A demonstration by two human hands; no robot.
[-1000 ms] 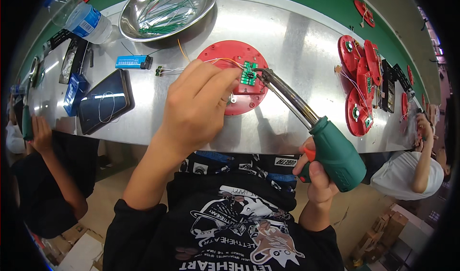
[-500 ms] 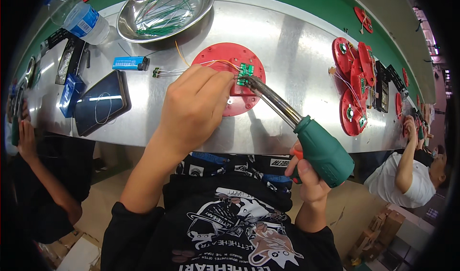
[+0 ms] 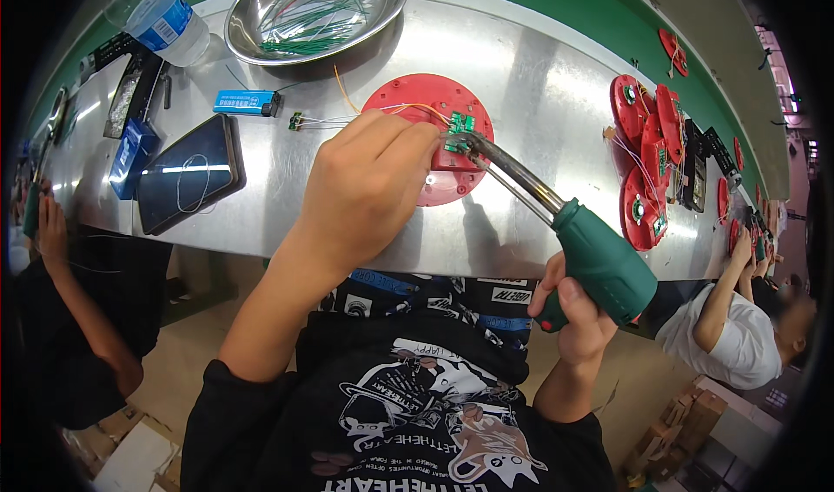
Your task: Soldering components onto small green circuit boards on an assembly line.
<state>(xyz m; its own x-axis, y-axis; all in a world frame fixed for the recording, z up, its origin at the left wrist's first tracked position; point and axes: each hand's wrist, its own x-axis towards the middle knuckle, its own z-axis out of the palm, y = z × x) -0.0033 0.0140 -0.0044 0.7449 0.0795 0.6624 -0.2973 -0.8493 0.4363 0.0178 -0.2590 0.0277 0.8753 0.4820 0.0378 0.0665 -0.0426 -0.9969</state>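
Just down and right of the red disc, the right hand has its grip wrapped round the iron. Over the disc's left side bends the left hand; I can't tell whether its grip pinches anything. On the disc, right of centre, sits the green board. The iron's tip has slid from its right edge to its lower part, so I'd judge the work has shifted there.

Bare metal surface lies open between the red disc and the clustered red parts at right, but the soldering gun slants across its near side. A narrower gap separates the dark tablet from the left hand; white wires lie at its far end.
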